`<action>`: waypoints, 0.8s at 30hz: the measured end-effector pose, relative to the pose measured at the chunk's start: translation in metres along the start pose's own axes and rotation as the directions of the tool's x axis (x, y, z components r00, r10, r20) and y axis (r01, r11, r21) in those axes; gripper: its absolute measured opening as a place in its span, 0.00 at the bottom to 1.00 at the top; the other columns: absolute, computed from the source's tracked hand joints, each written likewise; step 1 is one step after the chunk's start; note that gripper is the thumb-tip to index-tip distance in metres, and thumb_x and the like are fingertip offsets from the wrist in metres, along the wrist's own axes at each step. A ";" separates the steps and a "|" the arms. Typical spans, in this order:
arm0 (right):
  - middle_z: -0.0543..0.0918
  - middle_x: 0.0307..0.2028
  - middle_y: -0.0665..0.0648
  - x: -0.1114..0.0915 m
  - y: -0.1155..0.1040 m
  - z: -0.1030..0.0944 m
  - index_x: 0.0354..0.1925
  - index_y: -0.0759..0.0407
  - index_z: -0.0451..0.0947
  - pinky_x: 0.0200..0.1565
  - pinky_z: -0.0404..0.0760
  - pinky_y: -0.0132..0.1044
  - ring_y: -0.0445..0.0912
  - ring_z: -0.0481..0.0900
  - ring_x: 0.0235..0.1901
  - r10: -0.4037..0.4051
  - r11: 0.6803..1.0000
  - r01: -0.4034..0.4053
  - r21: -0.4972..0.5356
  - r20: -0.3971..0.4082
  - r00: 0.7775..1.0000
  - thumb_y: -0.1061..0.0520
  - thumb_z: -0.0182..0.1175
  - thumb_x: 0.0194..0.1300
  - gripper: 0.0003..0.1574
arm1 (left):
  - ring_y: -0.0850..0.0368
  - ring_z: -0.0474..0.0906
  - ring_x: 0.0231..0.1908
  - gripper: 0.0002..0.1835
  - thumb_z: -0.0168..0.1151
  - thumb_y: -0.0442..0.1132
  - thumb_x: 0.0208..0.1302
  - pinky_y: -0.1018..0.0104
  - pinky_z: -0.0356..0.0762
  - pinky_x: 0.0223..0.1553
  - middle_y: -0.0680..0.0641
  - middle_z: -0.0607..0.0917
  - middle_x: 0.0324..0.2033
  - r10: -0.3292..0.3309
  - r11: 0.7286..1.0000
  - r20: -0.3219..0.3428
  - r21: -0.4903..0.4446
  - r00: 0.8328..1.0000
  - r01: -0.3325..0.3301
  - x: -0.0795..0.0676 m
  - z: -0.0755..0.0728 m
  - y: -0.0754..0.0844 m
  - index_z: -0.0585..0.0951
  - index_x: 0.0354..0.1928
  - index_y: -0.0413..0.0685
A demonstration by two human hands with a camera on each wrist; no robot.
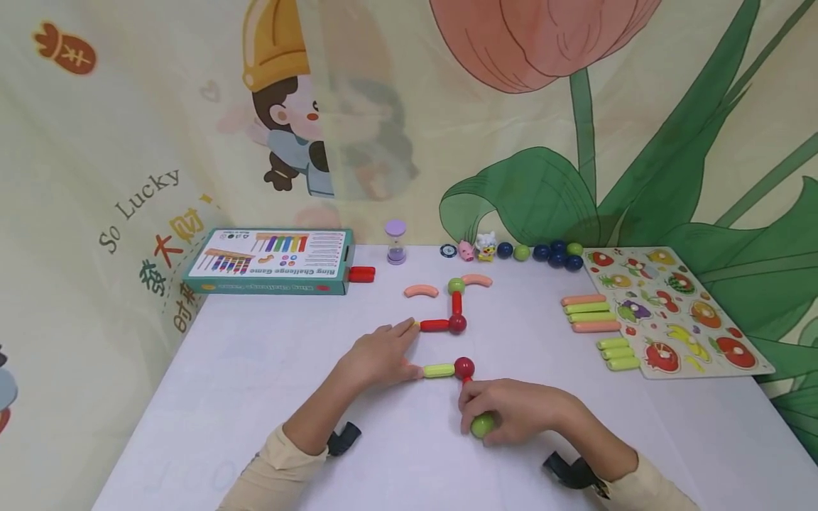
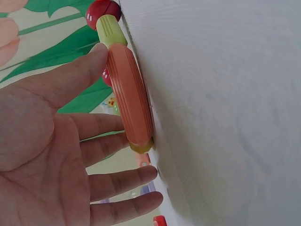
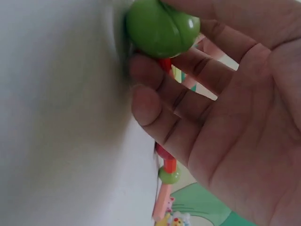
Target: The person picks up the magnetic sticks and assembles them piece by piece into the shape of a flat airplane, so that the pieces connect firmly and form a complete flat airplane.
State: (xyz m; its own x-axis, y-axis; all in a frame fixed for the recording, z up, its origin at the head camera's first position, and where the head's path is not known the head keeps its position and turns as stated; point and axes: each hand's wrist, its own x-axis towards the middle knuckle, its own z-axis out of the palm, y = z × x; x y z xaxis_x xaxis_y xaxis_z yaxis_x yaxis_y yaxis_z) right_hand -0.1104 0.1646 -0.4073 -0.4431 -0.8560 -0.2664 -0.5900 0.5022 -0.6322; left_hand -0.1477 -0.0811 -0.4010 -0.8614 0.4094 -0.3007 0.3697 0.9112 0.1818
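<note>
My left hand (image 1: 380,355) holds an orange curved magnetic stick (image 2: 129,94) between thumb and fingers, its ring and little fingers spread straight. One end of that stick meets a lime stick (image 1: 439,370), which joins a red ball (image 1: 464,367). At the other end shows a bit of yellow, beside a red stick (image 1: 435,326) that runs to a second red ball (image 1: 457,323). From there an upright red stick (image 1: 456,303) leads to a green ball (image 1: 456,285). Lower down, my right hand (image 1: 511,408) grips another green ball (image 3: 162,28) on the table; a red stick beside it is mostly hidden.
Two orange curved sticks (image 1: 421,291) lie beyond the chain. Farther back stand a game box (image 1: 268,262), an hourglass (image 1: 396,241), small figurines (image 1: 486,246) and several blue and green balls (image 1: 557,254). On the right, loose sticks (image 1: 588,308) lie beside a fruit puzzle board (image 1: 686,312).
</note>
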 end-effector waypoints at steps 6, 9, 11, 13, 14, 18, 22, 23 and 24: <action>0.68 0.48 0.40 0.000 0.001 -0.001 0.51 0.37 0.74 0.47 0.74 0.33 0.37 0.68 0.45 0.008 0.999 -0.008 -0.031 -0.020 1.000 0.54 0.68 0.49 0.29 | 0.48 0.59 0.61 0.45 0.60 0.64 0.49 0.49 0.67 0.52 0.50 0.60 0.65 0.005 1.000 -0.010 0.004 1.000 -0.005 0.000 0.000 0.000 0.60 0.67 0.53; 0.69 0.47 0.40 0.000 0.002 -0.001 0.49 0.37 0.75 0.47 0.73 0.33 0.37 0.68 0.46 -0.012 1.000 0.011 -0.022 -0.007 1.000 0.60 0.67 0.49 0.29 | 0.49 0.60 0.61 0.44 0.60 0.63 0.49 0.49 0.68 0.52 0.50 0.59 0.65 0.004 1.000 -0.008 0.002 1.000 -0.004 0.000 0.000 -0.001 0.60 0.67 0.53; 0.69 0.48 0.40 -0.001 0.004 -0.001 0.48 0.37 0.75 0.48 0.73 0.33 0.37 0.67 0.47 -0.028 0.999 0.028 -0.022 -0.005 1.000 0.63 0.66 0.49 0.30 | 0.49 0.60 0.61 0.44 0.61 0.63 0.49 0.50 0.68 0.51 0.50 0.59 0.65 0.002 1.000 -0.007 0.001 1.000 -0.002 0.000 0.000 -0.001 0.60 0.67 0.53; 0.68 0.49 0.41 -0.001 0.005 0.000 0.49 0.37 0.75 0.49 0.72 0.33 0.38 0.66 0.48 -0.031 0.999 0.031 -0.018 -0.010 0.999 0.63 0.67 0.48 0.31 | 0.49 0.60 0.61 0.44 0.61 0.63 0.49 0.50 0.68 0.51 0.50 0.59 0.66 -0.001 1.000 -0.007 0.000 1.000 0.001 0.000 -0.001 -0.001 0.60 0.67 0.54; 0.68 0.50 0.42 -0.002 0.005 0.001 0.49 0.37 0.75 0.49 0.72 0.33 0.38 0.66 0.49 -0.028 0.999 0.028 -0.015 -0.015 0.999 0.62 0.67 0.48 0.30 | 0.49 0.60 0.61 0.44 0.61 0.63 0.49 0.50 0.68 0.51 0.50 0.59 0.66 -0.003 1.000 -0.007 -0.002 1.000 0.003 0.000 -0.001 -0.001 0.60 0.67 0.54; 0.68 0.49 0.43 -0.001 0.006 0.003 0.46 0.36 0.76 0.48 0.73 0.32 0.38 0.66 0.48 -0.026 1.000 0.026 0.005 -0.052 0.998 0.50 0.68 0.51 0.23 | 0.49 0.60 0.61 0.45 0.61 0.63 0.49 0.49 0.68 0.51 0.50 0.59 0.66 -0.010 1.000 -0.001 -0.006 1.000 0.010 0.000 -0.001 -0.001 0.60 0.67 0.53; 0.69 0.45 0.41 0.001 0.004 0.005 0.43 0.37 0.77 0.46 0.73 0.30 0.37 0.68 0.44 -0.030 0.999 0.033 0.020 -0.102 0.994 0.46 0.66 0.51 0.18 | 0.48 0.59 0.61 0.45 0.61 0.63 0.48 0.49 0.68 0.51 0.50 0.59 0.66 -0.014 1.000 0.000 -0.013 1.000 0.014 0.000 0.000 0.000 0.60 0.67 0.54; 0.68 0.44 0.40 0.001 0.003 0.005 0.43 0.37 0.77 0.46 0.73 0.30 0.37 0.68 0.44 -0.030 0.999 0.032 0.020 -0.108 0.994 0.46 0.67 0.51 0.19 | 0.48 0.59 0.61 0.45 0.61 0.63 0.48 0.49 0.68 0.51 0.50 0.59 0.66 -0.014 1.000 0.000 -0.012 1.000 0.014 0.000 0.000 0.000 0.60 0.67 0.54; 0.68 0.44 0.40 0.001 0.003 0.005 0.44 0.37 0.77 0.45 0.73 0.30 0.37 0.68 0.43 -0.029 0.999 0.032 0.020 -0.109 0.994 0.46 0.67 0.50 0.19 | 0.48 0.59 0.61 0.45 0.61 0.63 0.48 0.49 0.68 0.51 0.50 0.59 0.66 -0.014 1.000 0.001 -0.012 1.000 0.014 0.000 0.000 0.000 0.60 0.67 0.54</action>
State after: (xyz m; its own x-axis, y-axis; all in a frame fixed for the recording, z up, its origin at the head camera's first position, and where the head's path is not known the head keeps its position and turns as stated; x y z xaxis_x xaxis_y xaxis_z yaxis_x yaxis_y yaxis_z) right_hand -0.1092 0.1645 -0.4133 -0.4965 -0.8519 -0.1666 -0.5902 0.4721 -0.6548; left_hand -0.1480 -0.0806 -0.4012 -0.8664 0.3963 -0.3038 0.3532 0.9164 0.1882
